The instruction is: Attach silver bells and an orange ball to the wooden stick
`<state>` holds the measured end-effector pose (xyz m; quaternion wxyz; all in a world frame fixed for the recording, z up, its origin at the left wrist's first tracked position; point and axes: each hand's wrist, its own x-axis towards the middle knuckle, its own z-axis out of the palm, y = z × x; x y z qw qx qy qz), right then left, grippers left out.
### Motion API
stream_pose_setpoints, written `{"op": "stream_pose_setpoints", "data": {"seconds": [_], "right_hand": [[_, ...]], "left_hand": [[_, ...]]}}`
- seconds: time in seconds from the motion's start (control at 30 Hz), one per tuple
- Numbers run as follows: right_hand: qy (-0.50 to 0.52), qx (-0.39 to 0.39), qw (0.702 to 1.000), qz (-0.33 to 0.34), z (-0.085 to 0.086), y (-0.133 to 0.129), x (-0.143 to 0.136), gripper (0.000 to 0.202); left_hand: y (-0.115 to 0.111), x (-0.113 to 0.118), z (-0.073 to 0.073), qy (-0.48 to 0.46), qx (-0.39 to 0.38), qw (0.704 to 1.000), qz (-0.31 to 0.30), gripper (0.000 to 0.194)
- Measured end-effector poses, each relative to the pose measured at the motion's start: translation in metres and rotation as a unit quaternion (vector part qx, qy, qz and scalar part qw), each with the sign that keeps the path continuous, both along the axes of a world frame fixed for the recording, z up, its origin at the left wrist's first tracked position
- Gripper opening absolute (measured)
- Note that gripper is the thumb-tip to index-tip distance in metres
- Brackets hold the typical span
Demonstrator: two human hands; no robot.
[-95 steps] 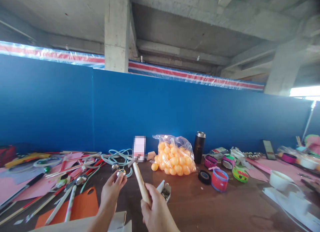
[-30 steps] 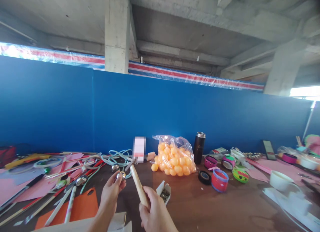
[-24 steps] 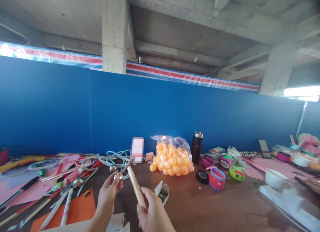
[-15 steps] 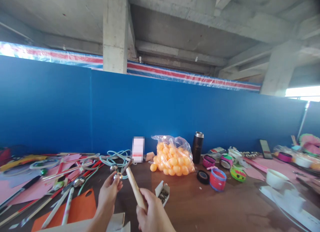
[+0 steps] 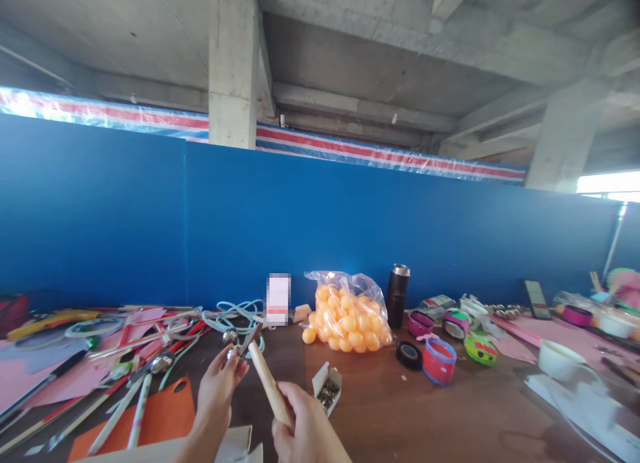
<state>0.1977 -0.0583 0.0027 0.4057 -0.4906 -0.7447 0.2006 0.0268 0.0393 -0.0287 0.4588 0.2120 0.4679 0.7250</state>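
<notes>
My left hand [image 5: 220, 383] pinches a small shiny silver bell [image 5: 231, 354] between thumb and fingers. Just above it shows a second silver bell [image 5: 230, 337]; whether the hand touches that one I cannot tell. A thin grey-brown pointed strip [image 5: 251, 340] sticks up beside the fingertips, its lower end hidden. Wrapped round a pale wooden stick [image 5: 267, 380], my right hand [image 5: 303, 420] holds it tilted, the upper end close to the left fingers. Right of the stick stands an open small white box [image 5: 336, 382] with metal bits inside.
Behind lies a clear bag of orange balls [image 5: 350, 323], beside a black flask [image 5: 399, 296]. Light blue cord [image 5: 225, 314] is coiled at back left. Sticks and an orange sheet [image 5: 170, 410] cover the left. Black tape [image 5: 409, 354], a red cuff [image 5: 439, 360] and a white cup [image 5: 557, 360] stand right.
The stick's upper end has shifted slightly left, nearer the left fingers. Both hands keep their hold, and the view has moved a little.
</notes>
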Motion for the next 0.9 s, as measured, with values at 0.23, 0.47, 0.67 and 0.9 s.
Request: {"op": "stream_pose_setpoints", "data": {"seconds": [0.23,0.47,0.67,0.9], "right_hand": [[0.002,0.013,1.000,0.004,-0.001,0.001,0.001,0.045],[0.004,0.020,1.000,0.008,-0.003,0.001,-0.001,0.044],[0.025,0.039,0.999,-0.017,-0.006,0.004,0.001,0.043],[0.017,0.032,0.999,-0.029,-0.011,0.007,-0.002,0.042]], "left_hand": [[0.000,-0.001,0.001,-0.033,0.009,0.999,-0.013,0.016],[0.000,-0.001,0.001,-0.043,0.011,0.999,-0.009,0.012],[-0.003,0.001,0.003,-0.034,-0.005,0.999,-0.016,0.014],[-0.005,0.002,0.008,-0.021,-0.018,0.999,-0.026,0.018]]}}
